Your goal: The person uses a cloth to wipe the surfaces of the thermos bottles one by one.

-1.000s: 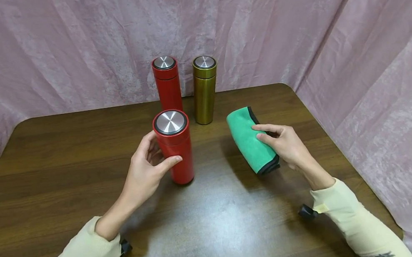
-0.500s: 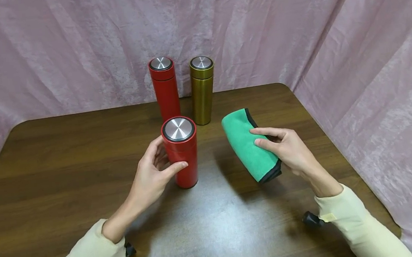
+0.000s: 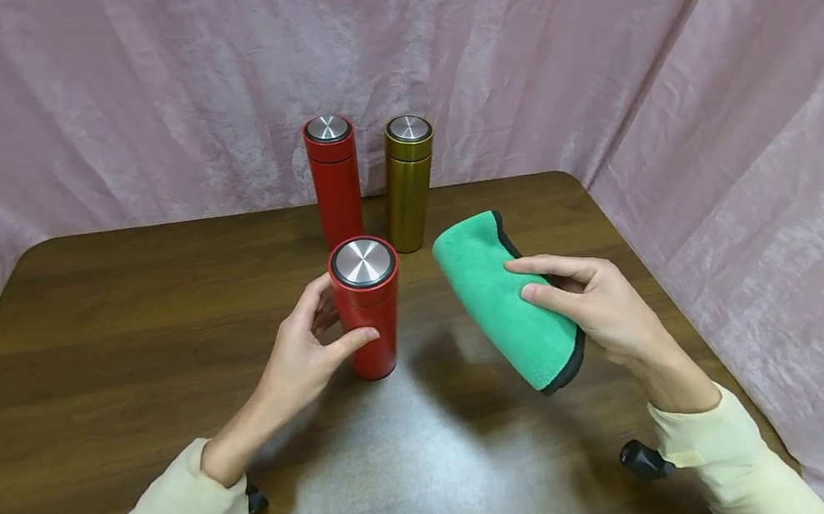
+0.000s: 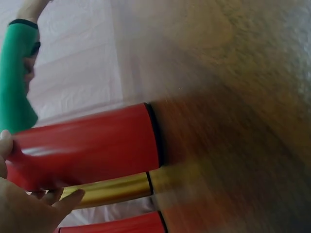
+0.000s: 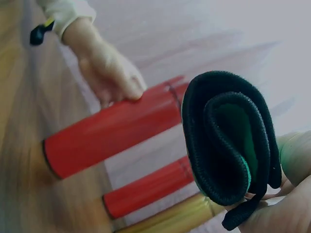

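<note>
My left hand (image 3: 298,361) grips a red thermos flask (image 3: 372,320), its thumb across the front and its fingers behind. The flask stands upright, with a silver disc on its lid. To the right, my right hand (image 3: 605,304) pinches a folded green cloth (image 3: 508,305) with black edging, held above the table and apart from the flask. From the right wrist view, the rolled end of the cloth (image 5: 228,141) shows its folded layers. Low in the left wrist view, the flask's black base edge (image 4: 154,136) meets the table.
Behind the gripped flask stand a second red flask (image 3: 335,190), partly hidden by it, and a gold flask (image 3: 411,190). All are on a brown wooden table (image 3: 126,337). Pink curtains (image 3: 213,85) hang along the back and right side.
The red flask in my left hand has shifted slightly right and nearer. My right hand has raised the green cloth off the table and brought it a little nearer to me.
</note>
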`<state>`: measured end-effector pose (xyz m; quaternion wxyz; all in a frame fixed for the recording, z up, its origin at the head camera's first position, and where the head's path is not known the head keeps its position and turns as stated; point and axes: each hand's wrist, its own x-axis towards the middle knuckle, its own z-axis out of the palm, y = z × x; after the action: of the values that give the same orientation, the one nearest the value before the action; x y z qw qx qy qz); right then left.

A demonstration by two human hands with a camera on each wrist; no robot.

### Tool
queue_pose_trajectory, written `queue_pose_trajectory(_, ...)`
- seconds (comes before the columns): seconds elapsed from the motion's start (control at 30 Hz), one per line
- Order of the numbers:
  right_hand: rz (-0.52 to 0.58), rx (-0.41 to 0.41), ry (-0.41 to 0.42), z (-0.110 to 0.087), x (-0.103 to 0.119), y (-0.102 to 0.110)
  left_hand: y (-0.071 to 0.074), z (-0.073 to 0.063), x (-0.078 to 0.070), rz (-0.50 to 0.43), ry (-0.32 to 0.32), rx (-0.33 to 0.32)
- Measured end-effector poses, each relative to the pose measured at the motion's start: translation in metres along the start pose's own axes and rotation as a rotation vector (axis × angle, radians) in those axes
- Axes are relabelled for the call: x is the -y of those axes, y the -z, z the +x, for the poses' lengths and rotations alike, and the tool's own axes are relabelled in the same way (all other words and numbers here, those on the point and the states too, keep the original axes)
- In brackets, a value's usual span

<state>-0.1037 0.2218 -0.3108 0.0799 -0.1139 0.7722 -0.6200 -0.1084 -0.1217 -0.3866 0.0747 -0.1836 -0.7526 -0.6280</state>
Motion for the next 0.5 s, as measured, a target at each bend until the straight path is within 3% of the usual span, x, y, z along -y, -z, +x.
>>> queue_pose_trajectory(0.33,0.023,0.094,0.190,-0.008,0.034,-0.016,0.000,0.000,0.000,-0.008,0.008,0.001)
queue_pose_trajectory(0.5,-0.014,0.158,0.221,0.001,0.047,-0.026,0.000,0.000,0.001,-0.019,0.009,0.007)
